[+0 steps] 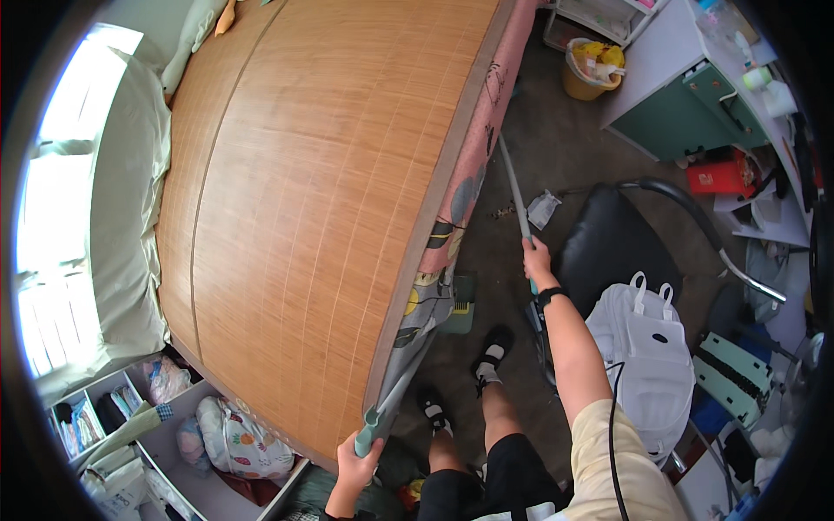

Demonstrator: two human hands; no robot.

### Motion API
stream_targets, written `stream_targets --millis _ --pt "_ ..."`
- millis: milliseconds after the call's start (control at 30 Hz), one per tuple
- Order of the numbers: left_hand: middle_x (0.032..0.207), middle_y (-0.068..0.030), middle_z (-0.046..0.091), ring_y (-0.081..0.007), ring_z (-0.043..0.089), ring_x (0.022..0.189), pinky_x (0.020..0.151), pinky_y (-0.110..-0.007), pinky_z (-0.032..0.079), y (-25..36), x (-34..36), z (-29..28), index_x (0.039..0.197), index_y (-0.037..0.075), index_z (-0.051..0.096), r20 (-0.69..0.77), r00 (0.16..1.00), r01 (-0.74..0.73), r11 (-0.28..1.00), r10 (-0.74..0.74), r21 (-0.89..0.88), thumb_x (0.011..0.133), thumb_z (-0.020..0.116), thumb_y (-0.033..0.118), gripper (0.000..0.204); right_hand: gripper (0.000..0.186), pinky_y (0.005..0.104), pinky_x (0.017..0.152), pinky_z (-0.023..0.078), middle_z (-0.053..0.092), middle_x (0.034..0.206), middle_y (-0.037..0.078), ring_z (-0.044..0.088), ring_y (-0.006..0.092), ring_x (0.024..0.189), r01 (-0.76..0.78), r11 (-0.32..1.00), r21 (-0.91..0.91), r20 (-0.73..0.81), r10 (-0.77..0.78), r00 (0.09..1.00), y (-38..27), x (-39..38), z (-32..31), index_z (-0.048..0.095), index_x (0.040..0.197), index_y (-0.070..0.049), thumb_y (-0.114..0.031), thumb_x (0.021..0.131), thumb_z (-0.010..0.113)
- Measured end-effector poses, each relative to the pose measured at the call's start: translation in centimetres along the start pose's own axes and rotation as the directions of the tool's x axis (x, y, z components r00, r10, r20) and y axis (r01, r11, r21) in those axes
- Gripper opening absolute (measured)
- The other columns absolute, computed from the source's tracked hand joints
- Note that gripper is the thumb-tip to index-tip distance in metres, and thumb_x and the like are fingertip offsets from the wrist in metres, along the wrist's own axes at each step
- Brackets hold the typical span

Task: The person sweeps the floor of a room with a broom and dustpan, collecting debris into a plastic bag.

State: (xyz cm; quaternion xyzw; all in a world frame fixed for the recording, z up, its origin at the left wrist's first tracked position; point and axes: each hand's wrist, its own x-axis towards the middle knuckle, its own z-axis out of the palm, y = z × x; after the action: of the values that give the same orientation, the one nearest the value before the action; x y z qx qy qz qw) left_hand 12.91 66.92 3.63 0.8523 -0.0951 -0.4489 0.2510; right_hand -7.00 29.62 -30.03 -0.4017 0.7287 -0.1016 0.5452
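My right hand (537, 259) is closed around the long grey handle of what looks like a broom (514, 182). Its far end passes behind the hanging bed cover, so the head is hidden. My left hand (356, 464) grips the light green top of a long-handled dustpan (368, 430). That handle slants along the bed's edge toward the green pan (458, 317), which has yellow teeth and stands on the floor near my feet. A crumpled white wrapper (545, 209) and some dark debris (504, 212) lie on the floor beside the broom handle.
The bed (295, 191) with a brown woven mat fills the left side. A black chair (608, 234) stands at my right, with a white backpack (647, 356) against it. Farther off are a yellow bin (591, 85) and a green-fronted desk (669, 113). Open storage compartments (165, 443) lie lower left.
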Motion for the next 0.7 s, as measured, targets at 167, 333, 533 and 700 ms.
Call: stream_targets --millis 167,333,533,700 --pt "0.051 0.0011 0.046 -0.0052 0.041 0.05 0.045 -0.023 0.034 -0.9 0.4 0.1 0.064 0.002 0.049 0.01 1.0 -0.026 0.999 0.027 -0.035 0.074 0.063 0.012 0.02 0.045 0.0382 0.083 0.041 0.054 0.107 0.021 0.05 0.036 0.1 0.032 0.995 -0.09 -0.018 -0.034 0.999 6.9 -3.9 -1.8 0.049 0.116 -0.007 -0.035 0.08 0.052" --pt "0.05 0.0032 0.043 -0.0037 0.038 0.037 0.035 -0.02 0.027 -0.2 0.5 0.4 0.07 0.004 0.049 0.047 0.992 -0.118 0.991 0.12 -0.056 0.079 0.057 0.01 0.013 0.046 0.0364 0.051 0.048 0.061 0.084 0.02 0.06 0.0297 0.062 0.087 0.961 -0.262 -0.058 -0.106 0.993 9.2 -11.4 -2.0 0.049 0.118 -0.011 -0.036 0.08 0.053" --pt "0.05 0.0039 0.043 -0.0042 0.039 0.039 0.036 -0.02 0.028 0.7 -0.3 0.5 0.07 0.004 0.051 0.089 0.993 -0.058 0.983 0.074 -0.173 0.078 0.06 0.013 0.015 0.034 0.046 0.073 0.044 0.059 0.093 0.019 0.053 0.0382 0.089 0.0 0.917 -0.398 -0.039 -0.017 0.999 7.7 -22.8 -4.1 0.051 0.109 -0.014 -0.035 0.082 0.047" --pt "0.05 0.0039 0.043 -0.0035 0.037 0.038 0.035 -0.019 0.027 0.4 -0.6 0.7 0.069 0.005 0.05 0.093 0.981 -0.151 0.967 0.173 -0.203 0.079 0.06 0.015 0.018 0.026 0.0474 0.066 0.045 0.06 0.081 0.017 0.056 0.0377 0.078 0.017 0.838 -0.546 -0.078 -0.072 0.994 10.7 -30.5 -6.4 0.052 0.097 -0.012 -0.033 0.082 0.047"
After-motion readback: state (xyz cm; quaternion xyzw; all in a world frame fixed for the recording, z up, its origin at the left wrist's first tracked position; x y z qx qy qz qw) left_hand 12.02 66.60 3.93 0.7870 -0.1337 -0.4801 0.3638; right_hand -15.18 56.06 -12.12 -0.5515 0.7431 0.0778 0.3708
